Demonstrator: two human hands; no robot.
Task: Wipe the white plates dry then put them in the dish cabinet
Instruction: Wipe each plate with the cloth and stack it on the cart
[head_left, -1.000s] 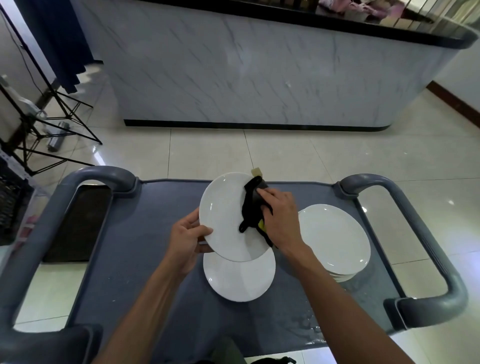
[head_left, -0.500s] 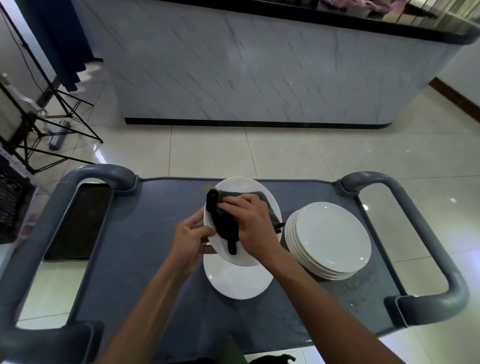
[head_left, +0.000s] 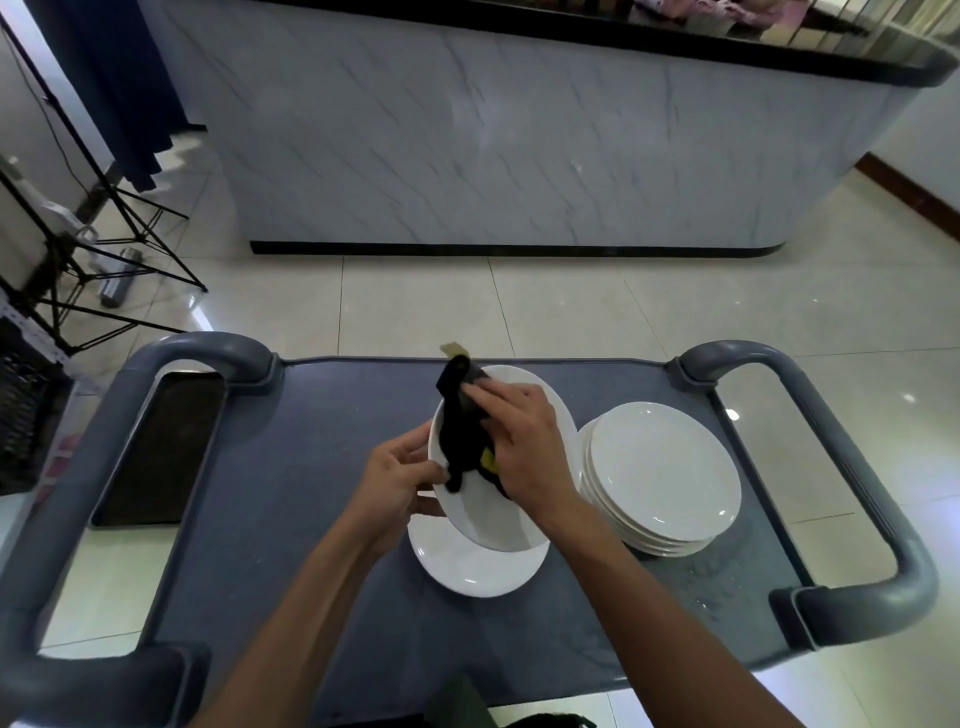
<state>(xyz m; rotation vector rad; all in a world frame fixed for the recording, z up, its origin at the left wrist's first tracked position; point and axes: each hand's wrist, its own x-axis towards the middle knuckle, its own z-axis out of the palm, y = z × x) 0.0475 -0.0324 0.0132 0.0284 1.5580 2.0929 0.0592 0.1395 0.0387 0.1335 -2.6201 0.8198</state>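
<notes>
My left hand (head_left: 397, 475) grips the left rim of a white plate (head_left: 498, 525) held tilted above the cart. My right hand (head_left: 522, 441) presses a black cloth (head_left: 460, 441) with a yellow patch against the plate's face, fingers curled over the cloth. Directly below lies another white plate (head_left: 478, 569) flat on the cart. To the right stands a stack of several white plates (head_left: 662, 475). The dish cabinet is not in view.
Everything sits on a grey cart (head_left: 291, 467) with thick handles left (head_left: 208, 348) and right (head_left: 883, 519). Water drops lie on the cart's right front. A marble counter (head_left: 519, 140) stands ahead across tiled floor; black tripod legs (head_left: 104, 234) at far left.
My right hand and the cloth swept from the plate's right side to its left, then up toward the top rim. The held plate tilted a little; the stack on the right is uncovered.
</notes>
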